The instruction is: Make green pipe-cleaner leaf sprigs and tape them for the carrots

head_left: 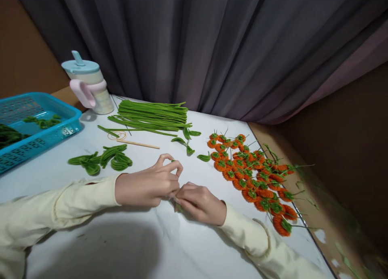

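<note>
My left hand (151,182) and my right hand (198,202) meet at the middle of the white table (121,238). Both are closed on a small green pipe-cleaner piece (177,204), of which only a bit shows between the fingers. The left thumb and forefinger pinch together above it. Both arms wear cream sleeves. To the right lie several orange pipe-cleaner flowers (257,180) with green centres and thin stems.
A bundle of straight green pipe cleaners (153,113) lies at the back, with a wooden stick (138,143) and a rubber band (117,135) before it. Folded green leaves (101,160) lie left. A blue basket (36,125) and a lidded cup (89,85) stand far left. Dark curtain behind.
</note>
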Action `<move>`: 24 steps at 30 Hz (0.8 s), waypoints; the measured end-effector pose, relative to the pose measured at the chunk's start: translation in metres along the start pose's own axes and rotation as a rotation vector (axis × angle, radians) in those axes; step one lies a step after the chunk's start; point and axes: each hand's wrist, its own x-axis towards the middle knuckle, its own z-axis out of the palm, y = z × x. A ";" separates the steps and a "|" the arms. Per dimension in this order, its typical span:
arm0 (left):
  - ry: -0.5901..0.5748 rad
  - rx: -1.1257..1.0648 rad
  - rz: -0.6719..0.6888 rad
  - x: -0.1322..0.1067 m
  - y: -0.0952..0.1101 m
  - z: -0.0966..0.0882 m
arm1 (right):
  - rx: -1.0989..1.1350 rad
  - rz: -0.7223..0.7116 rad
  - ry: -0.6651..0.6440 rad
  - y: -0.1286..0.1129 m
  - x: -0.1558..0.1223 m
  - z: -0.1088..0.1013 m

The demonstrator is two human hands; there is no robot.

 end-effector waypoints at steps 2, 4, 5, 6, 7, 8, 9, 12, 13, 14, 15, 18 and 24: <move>-0.030 -0.143 -0.054 0.001 -0.004 0.002 | -0.146 -0.093 0.005 -0.001 0.000 0.003; -0.018 -0.233 -0.104 0.002 -0.007 0.004 | -0.131 -0.054 0.037 -0.003 0.001 0.004; -0.007 -0.258 -0.132 0.002 -0.008 0.005 | -0.078 0.002 0.062 -0.004 0.002 0.003; 0.002 -0.272 -0.160 0.002 -0.009 0.005 | -0.009 0.070 0.082 -0.005 0.002 0.003; 0.002 -0.278 -0.186 0.002 -0.009 0.004 | 0.065 0.140 0.096 -0.006 0.003 0.002; -0.006 -0.278 -0.209 0.002 -0.009 0.004 | 0.132 0.203 0.103 -0.006 0.004 0.000; -0.017 -0.273 -0.226 0.002 -0.008 0.003 | 0.189 0.250 0.104 -0.007 0.005 -0.001; -0.051 -0.256 -0.256 0.002 -0.006 0.001 | 0.289 0.298 0.112 -0.005 0.006 -0.002; -0.054 -0.256 -0.264 0.002 -0.006 0.000 | 0.302 0.298 0.119 -0.005 0.005 -0.002; -0.052 -0.259 -0.271 0.002 -0.005 0.000 | 0.310 0.296 0.124 -0.004 0.005 -0.001; -0.050 -0.263 -0.272 0.002 -0.005 0.000 | 0.315 0.294 0.127 -0.003 0.005 -0.001; -0.036 -0.269 -0.246 0.002 -0.004 0.000 | 0.313 0.283 0.138 -0.001 0.004 0.000; 0.012 -0.236 -0.212 0.001 -0.002 0.002 | 0.291 0.282 0.159 0.000 0.002 0.000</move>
